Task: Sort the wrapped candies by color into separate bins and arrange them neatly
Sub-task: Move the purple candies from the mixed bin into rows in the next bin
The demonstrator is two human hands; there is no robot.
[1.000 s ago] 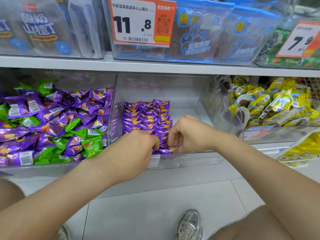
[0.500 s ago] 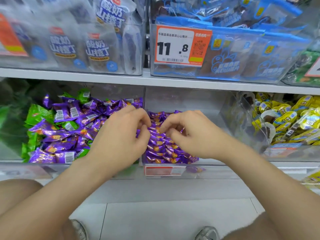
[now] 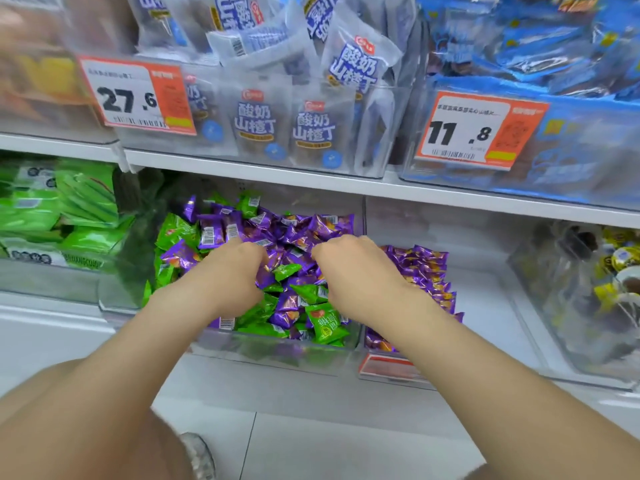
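A clear mixed bin [image 3: 277, 355] on the lower shelf holds a loose heap of purple wrapped candies [image 3: 325, 225] and green wrapped candies [image 3: 325, 323]. Both my hands are over this heap. My left hand [image 3: 232, 275] and my right hand [image 3: 360, 271] have their fingers curled down into the candies, and the fingertips are hidden, so I cannot tell whether either holds anything. To the right, a second clear bin [image 3: 485, 306] holds purple candies in neat rows [image 3: 426, 271] along its left side.
A bin of larger green packets [image 3: 79, 209] stands at the left, and a bin of yellow wrapped sweets [image 3: 620, 261] at the far right. The shelf above carries bins of bagged snacks with orange price tags [image 3: 138, 95]. White floor tiles and my shoe [image 3: 197, 455] lie below.
Both hands left the bin of neat purple rows and moved left onto the mixed purple and green heap. The view swung left and closer.
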